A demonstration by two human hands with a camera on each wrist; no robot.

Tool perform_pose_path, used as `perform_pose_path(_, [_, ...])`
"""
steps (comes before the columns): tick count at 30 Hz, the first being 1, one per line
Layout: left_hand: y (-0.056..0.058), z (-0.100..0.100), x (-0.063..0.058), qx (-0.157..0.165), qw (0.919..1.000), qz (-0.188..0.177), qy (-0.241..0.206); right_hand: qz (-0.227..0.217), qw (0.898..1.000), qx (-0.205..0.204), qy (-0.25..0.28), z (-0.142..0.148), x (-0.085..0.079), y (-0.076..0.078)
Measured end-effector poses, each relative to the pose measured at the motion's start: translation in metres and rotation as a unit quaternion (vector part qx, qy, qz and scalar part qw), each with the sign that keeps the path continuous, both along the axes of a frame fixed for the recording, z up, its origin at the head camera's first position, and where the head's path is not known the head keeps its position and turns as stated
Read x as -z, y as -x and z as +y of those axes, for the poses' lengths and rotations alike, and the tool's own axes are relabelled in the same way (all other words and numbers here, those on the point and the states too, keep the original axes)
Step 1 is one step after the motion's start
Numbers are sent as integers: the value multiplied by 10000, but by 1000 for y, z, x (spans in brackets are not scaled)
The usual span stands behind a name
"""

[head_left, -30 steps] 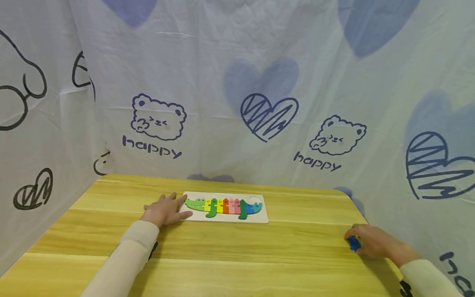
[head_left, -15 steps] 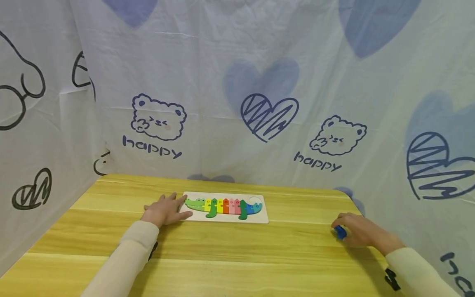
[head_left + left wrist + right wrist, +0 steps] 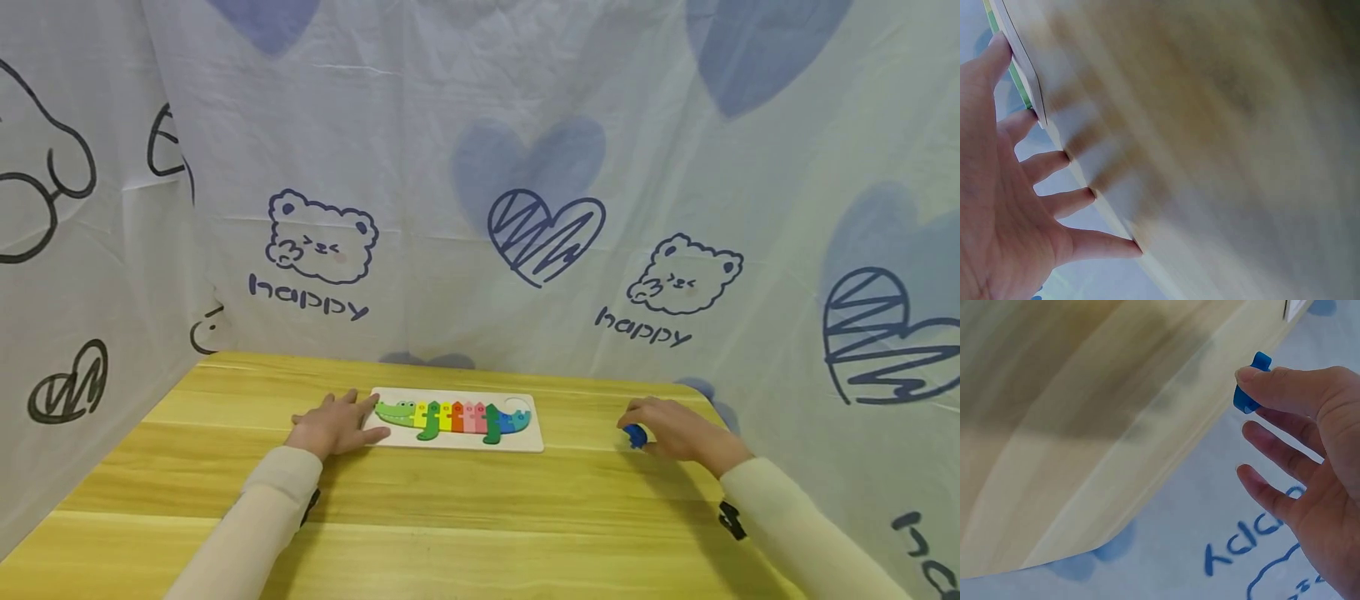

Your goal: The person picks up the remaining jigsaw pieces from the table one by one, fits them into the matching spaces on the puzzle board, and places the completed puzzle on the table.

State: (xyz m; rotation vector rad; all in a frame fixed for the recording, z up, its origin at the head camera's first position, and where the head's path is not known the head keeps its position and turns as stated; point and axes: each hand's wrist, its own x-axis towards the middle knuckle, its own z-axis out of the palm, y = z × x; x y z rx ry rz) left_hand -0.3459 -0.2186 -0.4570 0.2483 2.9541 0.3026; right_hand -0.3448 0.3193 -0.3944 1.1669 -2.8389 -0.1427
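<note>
A white puzzle board (image 3: 457, 442) lies toward the back of the table, with a crocodile made of colourful pieces set in it. At the crocodile's tail end, a curled outline of bare board shows. My left hand (image 3: 333, 427) rests at the board's left end with its fingers spread; in the left wrist view, the thumb and index finger touch the board (image 3: 1025, 59) and the other fingertips stand on the table. Right of the board, my right hand (image 3: 675, 429) pinches a small blue puzzle piece (image 3: 1250, 387) between thumb and fingers, raised over the table.
The wooden table (image 3: 450, 533) stretches out in front of me, its right back corner rounded. A white cloth (image 3: 442, 275) printed with hearts and bears hangs behind the table and along its sides.
My right hand has moved left and farther back with the blue puzzle piece, toward the board. The left hand and the board have stayed in place.
</note>
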Motion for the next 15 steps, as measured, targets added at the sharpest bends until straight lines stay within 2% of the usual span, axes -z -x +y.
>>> perform_pose_path(7, [1, -1, 2, 0, 10000, -4, 11, 113, 9992, -382, 29, -29, -2, 16])
perform_pose_path(15, [2, 0, 2, -6, 10000, -36, 7, 173, 9989, -414, -118, -59, -3, 31])
